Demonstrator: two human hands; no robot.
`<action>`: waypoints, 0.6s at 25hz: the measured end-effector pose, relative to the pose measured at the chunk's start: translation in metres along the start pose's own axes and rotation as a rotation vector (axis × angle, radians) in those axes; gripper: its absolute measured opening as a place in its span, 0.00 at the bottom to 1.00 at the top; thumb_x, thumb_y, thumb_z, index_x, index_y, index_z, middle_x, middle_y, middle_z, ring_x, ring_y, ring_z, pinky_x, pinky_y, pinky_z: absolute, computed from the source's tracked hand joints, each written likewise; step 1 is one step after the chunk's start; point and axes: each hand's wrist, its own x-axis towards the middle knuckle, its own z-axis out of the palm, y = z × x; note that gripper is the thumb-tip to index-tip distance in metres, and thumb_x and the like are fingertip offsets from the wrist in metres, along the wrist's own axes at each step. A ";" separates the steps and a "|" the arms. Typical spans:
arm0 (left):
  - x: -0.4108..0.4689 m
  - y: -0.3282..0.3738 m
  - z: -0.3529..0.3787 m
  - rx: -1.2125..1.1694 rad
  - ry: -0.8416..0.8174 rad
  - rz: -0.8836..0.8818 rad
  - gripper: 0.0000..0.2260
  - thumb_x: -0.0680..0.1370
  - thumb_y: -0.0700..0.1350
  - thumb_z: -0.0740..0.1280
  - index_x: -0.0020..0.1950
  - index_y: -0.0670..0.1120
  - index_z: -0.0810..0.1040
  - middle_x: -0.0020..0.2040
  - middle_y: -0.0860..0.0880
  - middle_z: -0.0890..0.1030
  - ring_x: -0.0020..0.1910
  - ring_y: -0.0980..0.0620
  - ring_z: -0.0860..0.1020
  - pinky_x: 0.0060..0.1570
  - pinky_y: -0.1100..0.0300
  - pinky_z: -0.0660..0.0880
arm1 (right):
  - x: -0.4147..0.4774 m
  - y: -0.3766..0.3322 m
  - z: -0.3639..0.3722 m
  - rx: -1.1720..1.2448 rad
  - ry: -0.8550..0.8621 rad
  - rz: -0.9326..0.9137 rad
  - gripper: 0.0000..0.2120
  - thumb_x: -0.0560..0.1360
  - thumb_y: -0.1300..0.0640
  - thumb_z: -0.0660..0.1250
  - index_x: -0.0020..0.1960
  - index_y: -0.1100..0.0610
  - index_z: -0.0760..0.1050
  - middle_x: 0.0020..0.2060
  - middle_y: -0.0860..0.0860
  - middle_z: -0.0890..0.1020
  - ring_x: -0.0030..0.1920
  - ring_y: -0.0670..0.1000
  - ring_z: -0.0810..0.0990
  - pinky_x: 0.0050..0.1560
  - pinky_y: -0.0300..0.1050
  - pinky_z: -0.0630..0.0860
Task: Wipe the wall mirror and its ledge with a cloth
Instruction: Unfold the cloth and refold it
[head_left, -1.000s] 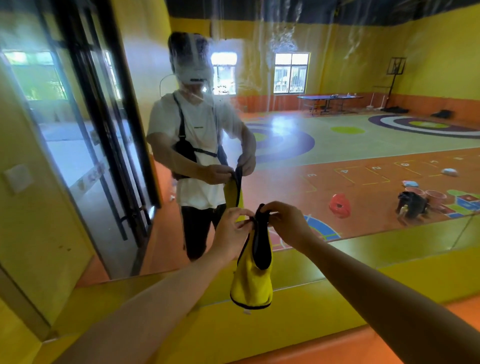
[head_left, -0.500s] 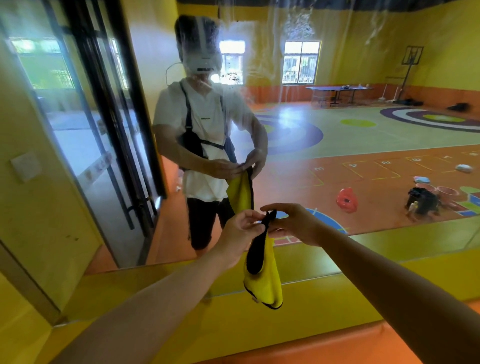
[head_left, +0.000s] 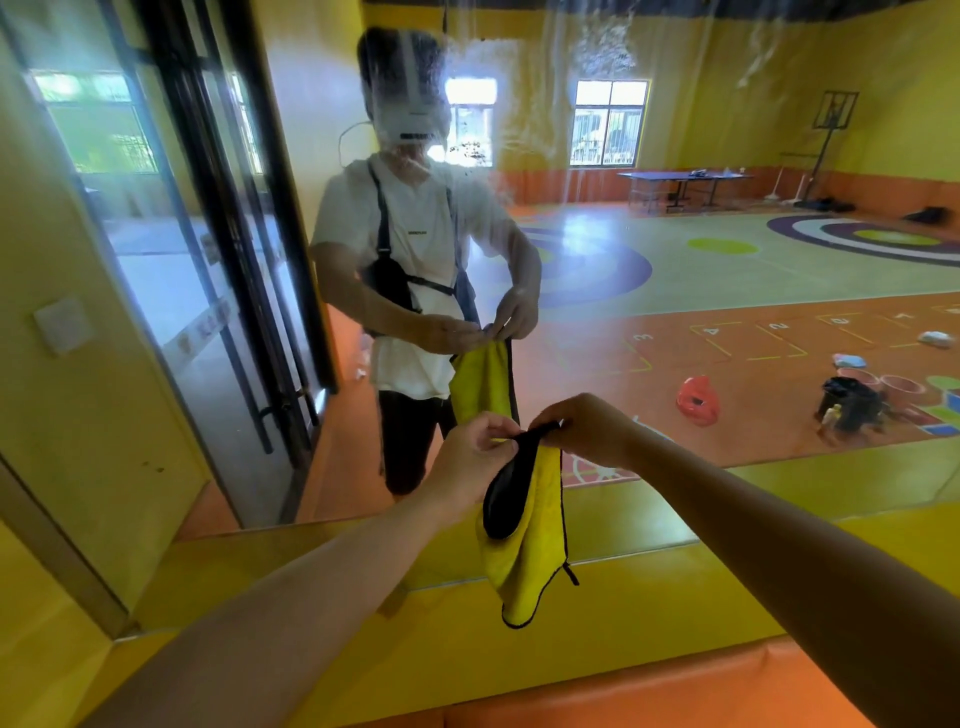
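Cloth (head_left: 524, 551) pinched at top edge by left hand (head_left: 470, 452) and right hand (head_left: 587, 428), frame centre; mirror (head_left: 623, 130) streaked upper centre; ledge (head_left: 675, 597) wipe judged outstanding too.

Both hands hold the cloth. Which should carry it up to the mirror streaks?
Probably right: the right hand pinches the yellow cloth almost directly below the streaks on the wall mirror; the left hand pinches further left.

Your left hand (head_left: 470, 457) and right hand (head_left: 587, 431) meet at the top of the cloth (head_left: 524, 525), one on each side; it hangs above the ledge (head_left: 649, 623), mirror (head_left: 675, 312) behind
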 end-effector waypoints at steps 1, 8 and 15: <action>-0.005 -0.002 -0.001 0.108 -0.030 0.034 0.10 0.79 0.37 0.71 0.55 0.50 0.80 0.48 0.58 0.85 0.50 0.59 0.83 0.52 0.64 0.80 | 0.002 -0.004 -0.003 -0.081 0.021 -0.018 0.06 0.77 0.61 0.72 0.53 0.55 0.86 0.38 0.49 0.82 0.35 0.46 0.76 0.39 0.39 0.70; -0.019 -0.026 -0.013 0.550 0.077 -0.085 0.01 0.79 0.44 0.71 0.49 0.49 0.80 0.46 0.50 0.84 0.43 0.51 0.84 0.46 0.53 0.82 | 0.007 -0.008 -0.028 -0.271 0.038 -0.017 0.06 0.81 0.60 0.67 0.55 0.59 0.81 0.42 0.51 0.80 0.42 0.54 0.78 0.41 0.44 0.70; 0.018 0.047 -0.031 0.137 0.006 -0.268 0.05 0.82 0.36 0.64 0.54 0.45 0.77 0.49 0.43 0.80 0.36 0.48 0.80 0.40 0.56 0.79 | 0.003 0.010 -0.048 -0.214 0.131 0.131 0.07 0.83 0.59 0.63 0.56 0.56 0.80 0.44 0.57 0.82 0.35 0.53 0.80 0.33 0.41 0.74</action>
